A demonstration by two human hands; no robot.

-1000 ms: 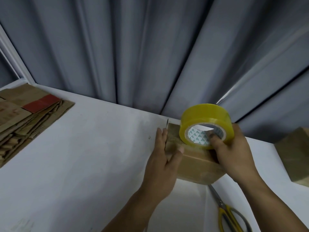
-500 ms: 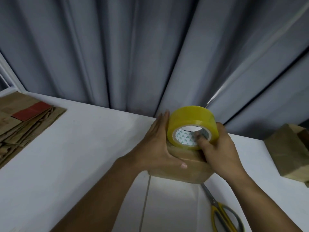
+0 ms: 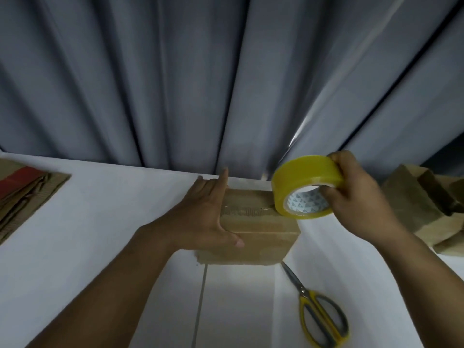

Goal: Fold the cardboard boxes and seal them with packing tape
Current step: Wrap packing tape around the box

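A small folded cardboard box [image 3: 261, 234] stands on the white table [image 3: 100, 222] near its far edge. My left hand [image 3: 208, 217] presses flat against the box's left side, thumb across its front top edge. My right hand [image 3: 351, 194] grips a yellow roll of packing tape [image 3: 305, 184], thumb inside the core, holding it at the box's right top corner. A strip of clear tape runs across the box top from the roll toward my left hand.
Yellow-handled scissors [image 3: 319, 312] lie on the table in front of the box to the right. Flat cardboard blanks [image 3: 25, 194] are stacked at the left edge. Folded boxes [image 3: 421, 204] sit at the right. A grey curtain [image 3: 226, 84] hangs behind the table.
My right hand has drawn the tape roll to the right across the box top, laying tape behind it. My left hand has stayed against the box's left side.
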